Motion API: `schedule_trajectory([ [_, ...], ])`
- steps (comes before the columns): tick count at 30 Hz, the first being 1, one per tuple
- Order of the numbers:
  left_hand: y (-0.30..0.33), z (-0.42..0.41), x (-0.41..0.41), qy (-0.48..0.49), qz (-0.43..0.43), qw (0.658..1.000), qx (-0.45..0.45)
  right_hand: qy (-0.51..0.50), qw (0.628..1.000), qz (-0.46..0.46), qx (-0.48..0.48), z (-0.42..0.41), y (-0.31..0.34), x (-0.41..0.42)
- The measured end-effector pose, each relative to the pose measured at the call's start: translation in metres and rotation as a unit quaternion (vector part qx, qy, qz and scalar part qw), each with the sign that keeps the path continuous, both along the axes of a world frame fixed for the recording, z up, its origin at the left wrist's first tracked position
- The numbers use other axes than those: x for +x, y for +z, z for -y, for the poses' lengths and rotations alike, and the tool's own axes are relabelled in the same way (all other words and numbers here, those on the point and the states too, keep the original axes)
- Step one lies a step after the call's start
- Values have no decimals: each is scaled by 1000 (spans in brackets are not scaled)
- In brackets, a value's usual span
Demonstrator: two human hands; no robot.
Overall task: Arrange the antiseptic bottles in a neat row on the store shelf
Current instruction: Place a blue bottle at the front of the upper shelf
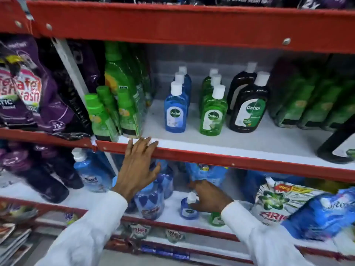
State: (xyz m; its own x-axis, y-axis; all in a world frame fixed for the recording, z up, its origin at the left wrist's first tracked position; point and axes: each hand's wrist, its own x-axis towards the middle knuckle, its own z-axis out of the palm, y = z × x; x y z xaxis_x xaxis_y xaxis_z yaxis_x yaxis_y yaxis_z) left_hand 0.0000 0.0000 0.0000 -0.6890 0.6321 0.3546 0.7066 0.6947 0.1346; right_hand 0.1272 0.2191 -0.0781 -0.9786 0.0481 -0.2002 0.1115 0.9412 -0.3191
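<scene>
On the white middle shelf (249, 143) stand three files of antiseptic bottles with white caps: blue ones (175, 112), green ones (212, 117) and dark brown ones (247, 110). A small blue antiseptic bottle (188, 207) stands on the lower shelf, and my right hand (208, 197) wraps around it from the right. A small green bottle (216, 218) sits just below that hand, partly hidden. My left hand (139, 166) is open, fingers spread, resting against the red front edge of the middle shelf.
Green cleaner bottles (115, 104) crowd the middle shelf's left end, dark green packs (307, 100) the right. Purple pouches (28, 89) hang at far left. The lower shelf holds blue liquid bottles (151, 198) and detergent bags (276, 200).
</scene>
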Motion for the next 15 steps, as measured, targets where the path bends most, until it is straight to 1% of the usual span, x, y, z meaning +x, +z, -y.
schedule_trajectory([
  [4, 0, 0, -2, -2, 3, 1000, 19, -24, 998, 53, -23, 5, -22, -5],
  [7, -4, 1, -5, -16, 6, 999, 38, -52, 997, 36, -51, 3, -29, -8],
  [9, -6, 3, -7, -31, 1, 998, 53, -59, 996, 12, -59, 3, -12, -5],
  [11, -10, 3, -9, -39, 3, 997, 73, -70, 994, -34, -74, 3, 19, 0],
  [15, -15, 1, -11, -53, 6, 991, 119, -100, 975, -155, -124, 10, 117, 15],
])
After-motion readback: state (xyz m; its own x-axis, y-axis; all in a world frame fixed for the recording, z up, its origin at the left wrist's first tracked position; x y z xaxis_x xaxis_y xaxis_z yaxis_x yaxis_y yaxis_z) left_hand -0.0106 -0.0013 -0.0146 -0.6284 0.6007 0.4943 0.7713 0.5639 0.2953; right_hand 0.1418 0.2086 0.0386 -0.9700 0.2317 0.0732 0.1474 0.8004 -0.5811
